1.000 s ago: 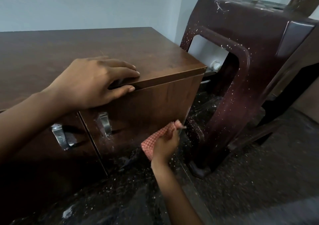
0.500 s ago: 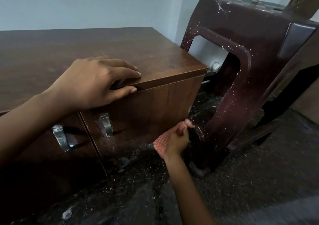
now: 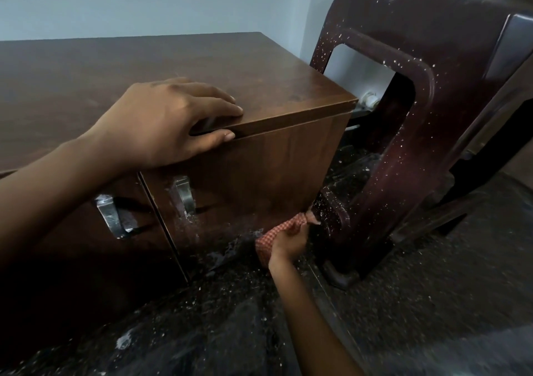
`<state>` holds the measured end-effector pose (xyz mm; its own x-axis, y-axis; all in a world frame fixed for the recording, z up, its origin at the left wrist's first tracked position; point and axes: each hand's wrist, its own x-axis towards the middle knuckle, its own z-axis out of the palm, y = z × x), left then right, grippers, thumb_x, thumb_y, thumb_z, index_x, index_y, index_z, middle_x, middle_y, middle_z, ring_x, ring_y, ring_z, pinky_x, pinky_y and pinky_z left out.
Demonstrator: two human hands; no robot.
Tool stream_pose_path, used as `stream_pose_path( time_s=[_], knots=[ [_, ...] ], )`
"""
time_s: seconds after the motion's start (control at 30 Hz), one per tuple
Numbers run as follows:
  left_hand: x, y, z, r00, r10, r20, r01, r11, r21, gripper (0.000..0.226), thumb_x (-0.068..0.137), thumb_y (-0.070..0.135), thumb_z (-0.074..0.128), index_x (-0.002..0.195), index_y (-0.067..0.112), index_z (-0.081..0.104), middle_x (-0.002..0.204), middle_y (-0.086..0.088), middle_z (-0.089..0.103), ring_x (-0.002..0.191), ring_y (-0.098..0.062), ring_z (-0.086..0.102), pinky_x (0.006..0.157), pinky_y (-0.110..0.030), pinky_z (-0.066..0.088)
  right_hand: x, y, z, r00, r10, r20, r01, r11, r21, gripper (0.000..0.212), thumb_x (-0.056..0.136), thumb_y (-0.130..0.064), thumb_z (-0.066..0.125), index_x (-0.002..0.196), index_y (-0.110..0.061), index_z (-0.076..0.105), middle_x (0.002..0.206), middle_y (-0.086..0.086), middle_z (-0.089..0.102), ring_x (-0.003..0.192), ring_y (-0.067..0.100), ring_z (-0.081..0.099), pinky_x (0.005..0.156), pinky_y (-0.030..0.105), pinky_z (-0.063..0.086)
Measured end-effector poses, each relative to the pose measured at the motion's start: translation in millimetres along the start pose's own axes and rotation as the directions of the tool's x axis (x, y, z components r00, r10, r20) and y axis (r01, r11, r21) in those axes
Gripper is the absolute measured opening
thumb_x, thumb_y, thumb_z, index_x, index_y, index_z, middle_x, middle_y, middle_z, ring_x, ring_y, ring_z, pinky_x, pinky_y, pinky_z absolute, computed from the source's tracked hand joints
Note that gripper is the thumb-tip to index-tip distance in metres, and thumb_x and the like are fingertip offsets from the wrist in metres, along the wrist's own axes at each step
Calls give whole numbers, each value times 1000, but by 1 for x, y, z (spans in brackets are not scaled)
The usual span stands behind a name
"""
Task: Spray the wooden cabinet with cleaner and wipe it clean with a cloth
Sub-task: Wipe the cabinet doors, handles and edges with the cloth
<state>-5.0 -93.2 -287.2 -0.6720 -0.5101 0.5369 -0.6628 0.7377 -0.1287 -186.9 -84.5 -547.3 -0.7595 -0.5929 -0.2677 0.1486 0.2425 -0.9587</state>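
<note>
The wooden cabinet (image 3: 259, 168) fills the left and middle of the view, with two metal handles on its doors. My left hand (image 3: 161, 124) rests on the cabinet's top front edge, fingers on top and thumb under the lip. My right hand (image 3: 288, 241) grips a red checked cloth (image 3: 277, 233) low down at the cabinet's lower right corner, close to the floor. No spray bottle is in view.
A dark maroon plastic chair (image 3: 418, 110), speckled with white spots, stands right beside the cabinet's right side, its leg close to my right hand. The floor (image 3: 403, 303) is dark speckled stone with white flecks. A pale wall runs behind.
My right hand has carried the cloth rightward along the lower front of the cabinet to its bottom right corner. The left hand stays on the top edge.
</note>
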Motion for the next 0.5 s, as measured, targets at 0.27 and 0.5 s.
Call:
stream_pose_path(
  time_s=[0.27, 0.5],
  knots=[
    [-1, 0, 0, 1000, -15, 7, 15, 1000, 15, 45, 88, 51, 41, 120, 27, 62, 124, 7, 62, 109, -22, 60, 68, -26, 41, -5, -30, -5, 999, -30, 33, 26, 993, 118, 52, 82, 13, 37, 132, 0, 48, 131, 16, 54, 118, 27, 52, 99, 30, 41],
    [-2, 3, -1, 1000, -11, 19, 10, 999, 43, 44, 91, 49, 38, 122, 26, 60, 125, 5, 62, 110, -22, 61, 72, -32, 49, 9, -15, -3, 986, 165, 16, -166, 979, 120, 60, 85, 11, 37, 140, -9, 37, 141, 15, 44, 129, 33, 43, 108, 43, 35]
  ],
)
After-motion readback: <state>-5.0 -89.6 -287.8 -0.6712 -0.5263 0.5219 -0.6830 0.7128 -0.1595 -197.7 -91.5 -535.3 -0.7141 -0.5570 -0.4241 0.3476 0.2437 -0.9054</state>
